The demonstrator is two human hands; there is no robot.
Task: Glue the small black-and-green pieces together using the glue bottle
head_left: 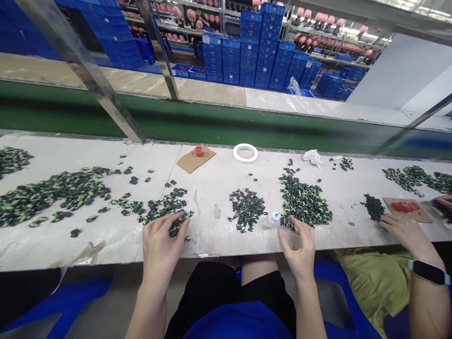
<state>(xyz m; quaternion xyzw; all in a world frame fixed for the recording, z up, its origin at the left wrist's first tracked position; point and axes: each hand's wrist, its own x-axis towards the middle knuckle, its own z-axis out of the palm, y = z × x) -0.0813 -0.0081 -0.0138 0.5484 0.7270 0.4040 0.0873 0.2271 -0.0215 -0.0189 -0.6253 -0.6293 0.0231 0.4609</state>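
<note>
Head view: black pieces [167, 203] flecked bright green lie heaped; left fingers [165, 223] and right fingers [300, 227] stand parted.

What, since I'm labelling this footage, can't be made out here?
Head view:
Left hand: its fingers hide whether it holds a black-and-green part.
Co-worker's rightmost hand: cut off by the right edge.
Far-left heap: cut off by the left edge.
Blue-tipped bottle: contents blurred.
</note>
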